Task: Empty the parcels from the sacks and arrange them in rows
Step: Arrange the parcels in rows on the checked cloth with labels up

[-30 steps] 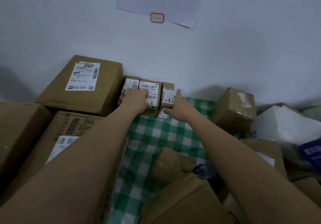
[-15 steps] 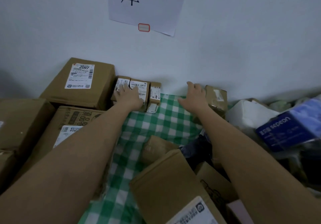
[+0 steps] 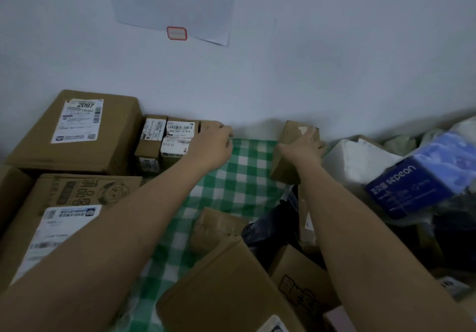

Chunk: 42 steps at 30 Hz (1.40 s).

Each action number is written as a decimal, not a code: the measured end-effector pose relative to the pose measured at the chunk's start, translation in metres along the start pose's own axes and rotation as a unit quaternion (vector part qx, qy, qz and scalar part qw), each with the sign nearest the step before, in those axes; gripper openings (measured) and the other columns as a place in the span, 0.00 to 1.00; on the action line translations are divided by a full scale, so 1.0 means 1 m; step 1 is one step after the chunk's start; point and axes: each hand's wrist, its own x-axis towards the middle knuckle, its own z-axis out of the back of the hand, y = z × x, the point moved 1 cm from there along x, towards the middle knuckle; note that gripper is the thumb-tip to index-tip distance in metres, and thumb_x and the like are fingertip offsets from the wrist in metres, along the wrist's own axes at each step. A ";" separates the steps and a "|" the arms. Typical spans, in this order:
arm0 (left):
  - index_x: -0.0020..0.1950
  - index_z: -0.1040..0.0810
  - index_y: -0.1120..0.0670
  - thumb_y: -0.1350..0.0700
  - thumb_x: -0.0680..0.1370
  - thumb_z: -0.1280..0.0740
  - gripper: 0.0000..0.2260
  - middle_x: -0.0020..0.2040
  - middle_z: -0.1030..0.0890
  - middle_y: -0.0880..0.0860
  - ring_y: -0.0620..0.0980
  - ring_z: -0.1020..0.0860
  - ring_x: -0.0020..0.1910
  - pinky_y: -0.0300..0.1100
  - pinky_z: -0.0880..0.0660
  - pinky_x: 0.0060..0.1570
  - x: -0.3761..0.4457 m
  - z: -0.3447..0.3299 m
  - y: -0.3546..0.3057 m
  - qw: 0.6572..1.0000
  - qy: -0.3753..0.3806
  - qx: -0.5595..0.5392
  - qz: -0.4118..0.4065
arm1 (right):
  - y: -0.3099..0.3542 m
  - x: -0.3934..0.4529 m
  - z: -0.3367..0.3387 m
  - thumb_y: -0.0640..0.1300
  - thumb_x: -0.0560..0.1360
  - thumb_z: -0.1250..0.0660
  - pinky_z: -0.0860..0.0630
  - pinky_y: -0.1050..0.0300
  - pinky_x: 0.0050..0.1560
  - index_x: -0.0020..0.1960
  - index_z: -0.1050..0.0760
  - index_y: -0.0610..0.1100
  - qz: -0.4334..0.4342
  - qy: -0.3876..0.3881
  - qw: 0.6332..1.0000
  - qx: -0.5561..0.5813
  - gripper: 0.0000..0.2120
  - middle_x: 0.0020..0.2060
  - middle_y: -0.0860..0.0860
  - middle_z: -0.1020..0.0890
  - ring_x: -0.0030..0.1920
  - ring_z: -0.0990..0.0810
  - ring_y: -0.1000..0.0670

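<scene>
While tilted, brown parcel under right hand.

the right hand, formerly beside the small labelled boxes, now grips the cardboard parcel near the wall. the left hand now covers the third small box.

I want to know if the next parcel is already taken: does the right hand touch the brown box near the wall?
Touching. The head view shows the right hand laid over the brown box, fingers curled across its top edge.
</scene>
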 end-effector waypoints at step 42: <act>0.74 0.39 0.46 0.39 0.80 0.46 0.24 0.61 0.23 0.44 0.38 0.23 0.51 0.37 0.26 0.50 -0.037 0.040 0.003 0.881 0.017 -0.454 0.136 | 0.039 -0.075 -0.022 0.61 0.73 0.33 0.22 0.41 0.55 0.71 0.38 0.54 0.085 0.297 0.806 0.505 0.30 0.62 0.48 0.23 0.59 0.22 0.45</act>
